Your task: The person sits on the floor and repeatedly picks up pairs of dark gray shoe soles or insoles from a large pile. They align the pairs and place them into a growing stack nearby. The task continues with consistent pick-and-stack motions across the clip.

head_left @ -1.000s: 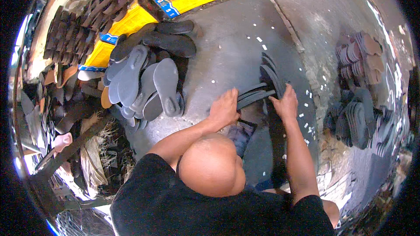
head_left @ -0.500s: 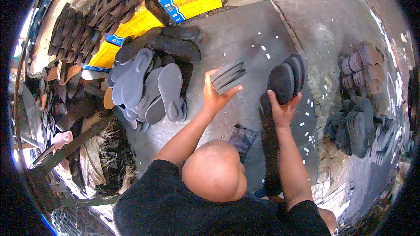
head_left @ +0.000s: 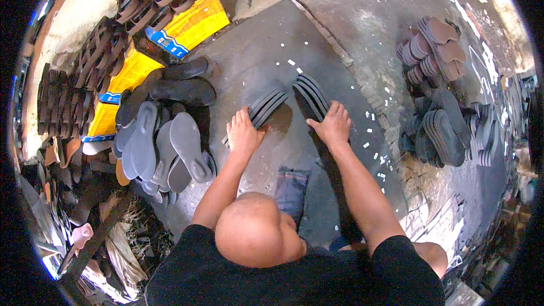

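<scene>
While the left hand (head_left: 245,131) holds a small stack of dark soles (head_left: 270,105), thumb on right side and fingers on left, the right hand (head_left: 333,124) grips a second stack (head_left: 311,96), its thumb toward left. Both stacks are approx. mid-scene, far ends near each other but apart; whether they touch the grey mat (head_left: 238,59), I cannot tell. On left lies a pile of grey soles (head_left: 188,144), w/ yellow boxes (head_left: 198,20) farther. On right are white bits (head_left: 366,144), then more dark soles (head_left: 442,136), approx. same level.
</scene>
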A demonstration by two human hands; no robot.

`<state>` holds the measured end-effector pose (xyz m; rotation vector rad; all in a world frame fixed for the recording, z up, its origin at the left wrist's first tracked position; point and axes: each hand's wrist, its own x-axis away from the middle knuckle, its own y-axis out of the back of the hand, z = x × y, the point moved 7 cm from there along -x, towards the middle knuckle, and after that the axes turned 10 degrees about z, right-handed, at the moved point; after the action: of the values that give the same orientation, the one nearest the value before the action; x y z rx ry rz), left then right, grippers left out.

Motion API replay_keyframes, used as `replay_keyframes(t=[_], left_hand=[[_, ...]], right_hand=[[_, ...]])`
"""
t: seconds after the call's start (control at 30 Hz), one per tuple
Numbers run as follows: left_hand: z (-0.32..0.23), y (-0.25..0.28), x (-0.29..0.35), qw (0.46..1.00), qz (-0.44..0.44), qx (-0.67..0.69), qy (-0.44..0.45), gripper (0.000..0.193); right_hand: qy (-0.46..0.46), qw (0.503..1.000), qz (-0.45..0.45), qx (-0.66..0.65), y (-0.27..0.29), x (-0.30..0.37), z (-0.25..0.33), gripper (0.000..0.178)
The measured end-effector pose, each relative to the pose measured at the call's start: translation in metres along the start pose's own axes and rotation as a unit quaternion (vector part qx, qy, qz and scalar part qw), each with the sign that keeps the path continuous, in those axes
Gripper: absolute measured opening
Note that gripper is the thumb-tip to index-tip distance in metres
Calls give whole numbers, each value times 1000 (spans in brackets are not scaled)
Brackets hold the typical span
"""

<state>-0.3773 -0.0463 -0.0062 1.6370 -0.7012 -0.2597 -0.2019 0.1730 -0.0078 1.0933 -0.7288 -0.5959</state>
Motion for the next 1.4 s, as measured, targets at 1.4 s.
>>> replay_keyframes(t=[1.4], left_hand=[[25,17,9,816,-134,554,-99,86]], right_hand=[[134,935,-96,-314,9,12,13,80]])
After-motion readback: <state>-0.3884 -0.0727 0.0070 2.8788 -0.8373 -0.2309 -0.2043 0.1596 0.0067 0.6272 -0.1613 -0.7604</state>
